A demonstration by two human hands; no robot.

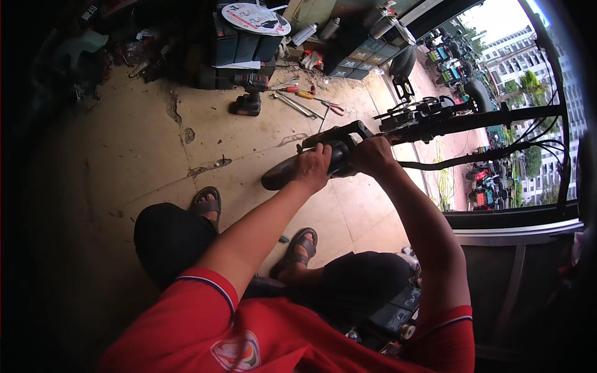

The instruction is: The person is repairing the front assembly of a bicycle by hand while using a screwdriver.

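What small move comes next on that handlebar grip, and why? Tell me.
Probably slide the handlebar grip a little further along the bar, the left hand twisting as it goes. Both hands are already clamped there, the right hand bracing next to the controls, and the tools lie out of reach on the floor.

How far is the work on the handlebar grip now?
Done: tools already lie out on the floor. In hand: left hand and right hand both clasp the black handlebar grip at the bar's end. Left: the grip is still on the handlebar.
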